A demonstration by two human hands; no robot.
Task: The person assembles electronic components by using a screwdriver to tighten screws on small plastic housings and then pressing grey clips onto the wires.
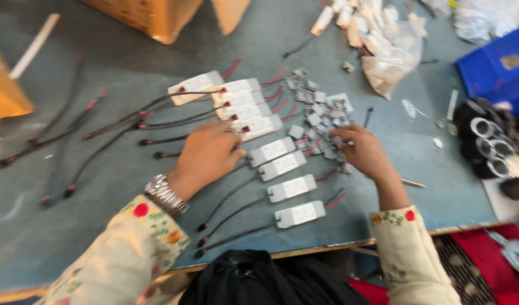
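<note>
Several small white rectangular driver boxes with black and red leads lie in a slanted row on a grey-blue table. My left hand, with a metal watch on its wrist, rests palm down on the leads beside the middle boxes, fingertips touching a white box. My right hand reaches into a heap of small grey clips to the right of the row, fingers curled among them. Motion blur hides whether it grips one.
Cardboard boxes stand at the back left. A clear bag with white parts lies at the back right, next to a blue bin. Black round lamp housings sit at the right edge. Loose black leads spread on the left.
</note>
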